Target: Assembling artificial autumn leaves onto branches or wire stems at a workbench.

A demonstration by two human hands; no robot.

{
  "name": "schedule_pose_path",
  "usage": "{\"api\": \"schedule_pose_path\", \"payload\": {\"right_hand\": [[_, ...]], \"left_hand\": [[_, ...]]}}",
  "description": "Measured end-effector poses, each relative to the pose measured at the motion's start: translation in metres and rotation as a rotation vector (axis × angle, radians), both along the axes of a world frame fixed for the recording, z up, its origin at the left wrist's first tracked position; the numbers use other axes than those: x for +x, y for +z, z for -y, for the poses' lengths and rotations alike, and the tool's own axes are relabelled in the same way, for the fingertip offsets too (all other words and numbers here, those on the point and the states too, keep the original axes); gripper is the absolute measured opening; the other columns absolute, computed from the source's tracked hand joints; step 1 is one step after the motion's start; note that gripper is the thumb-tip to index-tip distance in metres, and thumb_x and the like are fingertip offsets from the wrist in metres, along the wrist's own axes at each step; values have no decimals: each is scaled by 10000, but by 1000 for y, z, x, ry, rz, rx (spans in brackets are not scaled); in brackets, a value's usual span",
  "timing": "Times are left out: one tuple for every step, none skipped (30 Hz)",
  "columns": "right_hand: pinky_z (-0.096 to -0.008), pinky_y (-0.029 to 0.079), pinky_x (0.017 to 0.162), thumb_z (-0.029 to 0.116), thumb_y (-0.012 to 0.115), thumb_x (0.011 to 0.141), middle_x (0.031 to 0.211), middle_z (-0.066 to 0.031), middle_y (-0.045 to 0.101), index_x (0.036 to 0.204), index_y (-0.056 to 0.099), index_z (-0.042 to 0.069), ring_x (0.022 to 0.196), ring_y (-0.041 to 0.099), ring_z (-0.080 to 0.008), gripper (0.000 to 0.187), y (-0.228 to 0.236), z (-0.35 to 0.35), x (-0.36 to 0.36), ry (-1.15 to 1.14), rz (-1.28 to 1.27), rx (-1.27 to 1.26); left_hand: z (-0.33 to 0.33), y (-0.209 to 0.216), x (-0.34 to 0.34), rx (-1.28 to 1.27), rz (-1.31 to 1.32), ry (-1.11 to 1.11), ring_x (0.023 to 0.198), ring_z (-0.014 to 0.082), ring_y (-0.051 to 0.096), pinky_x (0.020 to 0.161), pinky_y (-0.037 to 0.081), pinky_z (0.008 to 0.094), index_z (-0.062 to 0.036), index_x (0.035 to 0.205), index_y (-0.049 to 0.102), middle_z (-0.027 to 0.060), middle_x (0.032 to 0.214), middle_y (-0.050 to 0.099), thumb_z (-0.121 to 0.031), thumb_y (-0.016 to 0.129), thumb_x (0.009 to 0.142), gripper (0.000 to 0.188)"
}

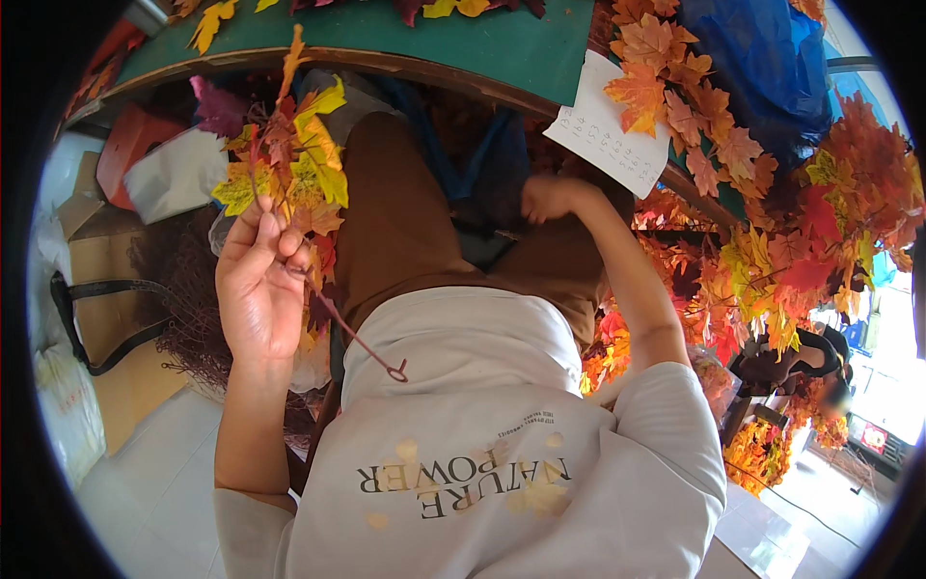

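Note:
My left hand (258,289) pinches the thin brown stem of an artificial maple-leaf branch (323,181) between thumb and fingers. Yellow, orange and purple leaves spread above the fingertips. Below the hand, the bare stem slants over my shirt and ends in a small hook. Over my lap, my right hand (548,199) is smeared by motion, and its fingers do not show clearly. Beside it, dark blue material (497,159) hangs between my knees; whether the hand touches it I cannot tell.
A green tabletop (415,48) crosses ahead, with a handwritten sheet (617,125) on its edge. Orange leaf garlands (694,125) and a blue plastic bag (767,77) lie at right. Bundled brown stems (198,309) and a cardboard box (125,367) stand at left. Another person (810,357) sits far right.

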State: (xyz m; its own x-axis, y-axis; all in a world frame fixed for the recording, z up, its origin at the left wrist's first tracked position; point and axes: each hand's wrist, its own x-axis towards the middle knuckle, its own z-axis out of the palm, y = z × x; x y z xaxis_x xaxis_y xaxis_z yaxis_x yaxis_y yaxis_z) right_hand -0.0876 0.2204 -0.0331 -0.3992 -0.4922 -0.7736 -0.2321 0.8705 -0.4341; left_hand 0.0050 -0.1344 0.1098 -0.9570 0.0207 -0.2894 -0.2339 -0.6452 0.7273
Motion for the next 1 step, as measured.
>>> {"api": "schedule_pose_path", "payload": {"right_hand": [[-508, 475, 830, 188, 674, 715, 956, -121, 669, 996, 677, 94, 958, 616, -224, 296, -5, -6, -11, 173, -280, 304]], "left_hand": [[3, -7, -1, -21, 36, 35, 697, 83, 463, 620, 406, 220, -56, 1047, 564, -15, 824, 511, -76, 520, 915, 140]]}}
